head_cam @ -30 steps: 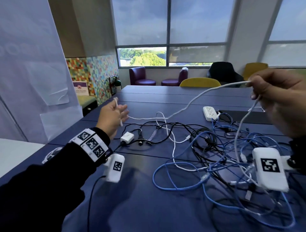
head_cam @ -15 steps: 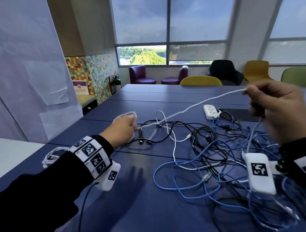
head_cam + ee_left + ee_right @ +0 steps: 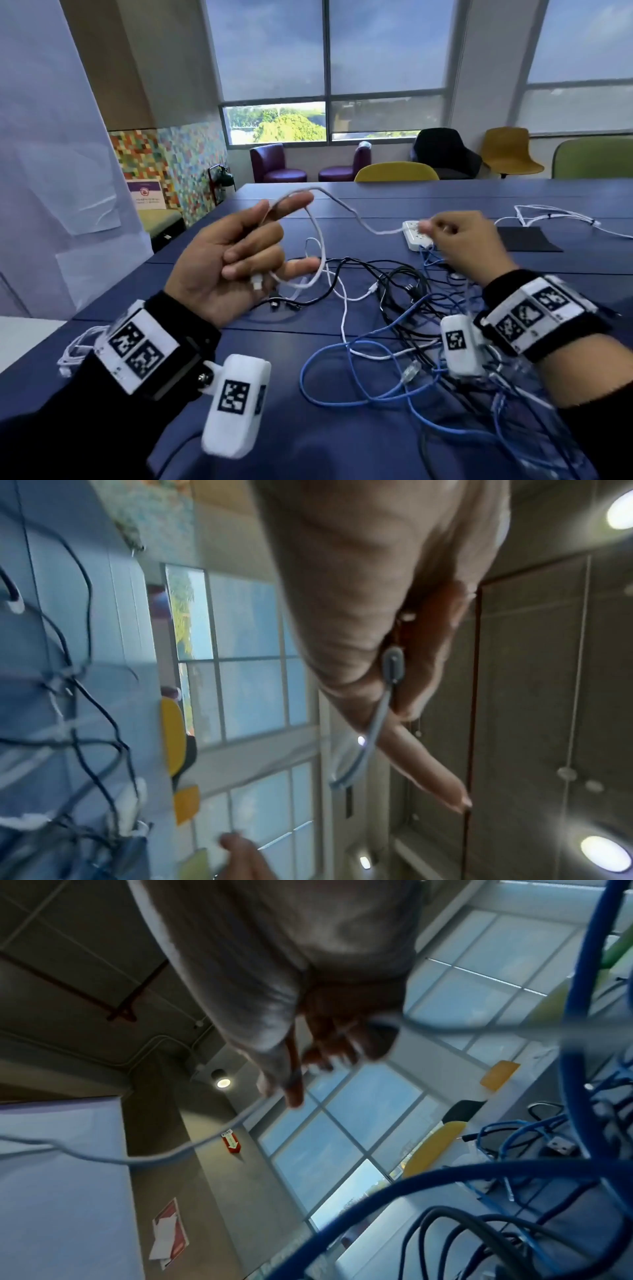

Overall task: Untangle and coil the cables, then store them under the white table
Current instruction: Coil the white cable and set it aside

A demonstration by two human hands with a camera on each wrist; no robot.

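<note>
Cables are the job, and one thin white cable (image 3: 322, 240) is the one in hand. On the left hand (image 3: 226, 263), palm up, the index and little fingers (image 3: 294, 202) stick out as two posts with a first loop of the cable round them; the middle fingers are curled in over its plug end (image 3: 256, 281). From there the cable sags across to the right hand (image 3: 466, 246), whose fingers pinch it just in front of the white power strip (image 3: 416, 236). I judge the coiling barely begun: one loop made, the run between the hands left to wind. The heap of blue and black cables (image 3: 387, 335) lies knotted on the blue tabletop (image 3: 308, 438), with looser white leads at the left edge (image 3: 77, 349) and far right (image 3: 555, 216). Nothing is stored yet. The near tabletop and the far half offer room; the right wrist sits low over the heap and could snag.
</note>
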